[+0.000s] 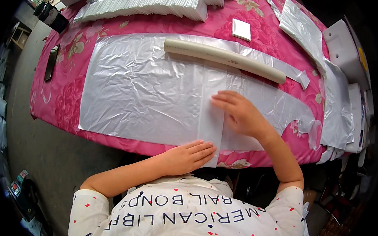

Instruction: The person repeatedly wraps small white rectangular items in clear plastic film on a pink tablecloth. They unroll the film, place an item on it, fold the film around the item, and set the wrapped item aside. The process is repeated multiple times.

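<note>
A thin, whitish plastic bag (131, 87) lies spread over the pink flowered tablecloth, creased across its left part. Down its middle runs a narrow folded strip (209, 127) of the same film. My left hand (190, 157) rests flat on the strip's near end at the table edge, fingers stretched together and pointing right. Farther up, my right hand (236, 113) has its fingertips on the strip's right side, with the fingers loosely bent and nothing visibly held. Beyond both hands, a cream plastic pipe (224, 57) lies slantwise on the film.
Stacked folded white bags (147, 6) line the far side. A phone (52, 62) and a dark cup (51, 17) sit at the left. Near the pipe is a small white square pad (241, 29). More plastic film (337, 104) hangs over the right edge beside a white box (344, 45).
</note>
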`<state>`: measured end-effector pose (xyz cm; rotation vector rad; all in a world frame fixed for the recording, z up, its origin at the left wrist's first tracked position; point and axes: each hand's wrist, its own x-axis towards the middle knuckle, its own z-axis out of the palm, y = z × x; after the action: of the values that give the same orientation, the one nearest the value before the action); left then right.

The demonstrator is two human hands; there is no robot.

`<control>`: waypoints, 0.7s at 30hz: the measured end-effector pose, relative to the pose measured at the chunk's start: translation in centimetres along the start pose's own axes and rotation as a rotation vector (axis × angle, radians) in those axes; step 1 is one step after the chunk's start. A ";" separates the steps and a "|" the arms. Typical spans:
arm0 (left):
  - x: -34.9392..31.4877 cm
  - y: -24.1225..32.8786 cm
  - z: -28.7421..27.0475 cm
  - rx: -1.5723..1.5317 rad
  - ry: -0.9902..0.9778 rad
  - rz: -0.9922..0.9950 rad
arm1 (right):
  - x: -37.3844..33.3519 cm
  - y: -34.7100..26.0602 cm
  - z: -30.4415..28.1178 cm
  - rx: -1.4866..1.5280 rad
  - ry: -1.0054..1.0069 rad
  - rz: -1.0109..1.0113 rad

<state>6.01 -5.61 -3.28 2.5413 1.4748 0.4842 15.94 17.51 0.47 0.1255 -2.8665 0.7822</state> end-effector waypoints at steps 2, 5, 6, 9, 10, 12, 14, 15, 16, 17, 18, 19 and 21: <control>0.0 -0.3 -0.3 -0.087 0.027 0.014 | -1.7 -2.7 1.1 0.068 -0.086 -0.031; -0.3 -0.9 -0.1 -0.261 0.167 0.042 | -2.9 -4.8 1.9 0.079 -0.066 -0.022; -0.2 -1.2 -0.3 -0.327 0.230 0.056 | -3.1 -5.0 2.2 0.078 -0.029 -0.001; 0.6 -1.7 -1.5 -0.250 0.243 -0.001 | -3.6 -4.6 3.3 -0.006 0.098 0.038; 0.9 -2.0 -1.9 -0.124 0.178 -0.069 | -3.7 -4.4 3.6 -0.046 0.142 0.046; 1.4 -2.2 -1.8 -0.123 0.189 -0.235 | -3.7 -4.0 3.7 -0.069 0.204 0.049; 1.6 -2.6 -1.7 -0.103 0.224 -0.321 | -3.6 -3.8 3.5 -0.068 0.242 0.054; 1.7 -2.8 -1.8 -0.110 0.245 -0.333 | -3.5 -3.8 3.3 -0.056 0.250 0.062; 1.8 -2.8 -1.9 -0.117 0.265 -0.345 | -3.5 -3.8 3.1 -0.045 0.258 0.069; 2.0 -2.9 -2.0 -0.124 0.286 -0.357 | -3.3 -3.7 2.9 -0.006 0.270 0.104; 2.2 -3.0 -2.0 -0.143 0.317 -0.387 | -3.1 -3.6 2.7 0.031 0.283 0.141; 2.4 -3.1 -2.0 -0.162 0.348 -0.417 | -2.8 -3.5 2.5 0.068 0.296 0.178; 2.9 -3.4 -2.2 -0.267 0.362 -0.535 | -2.0 -3.4 1.9 0.266 0.240 0.466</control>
<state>3.75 -1.43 -1.66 1.8181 1.9607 0.9987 18.02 13.64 0.17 -0.5833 -2.5737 1.1661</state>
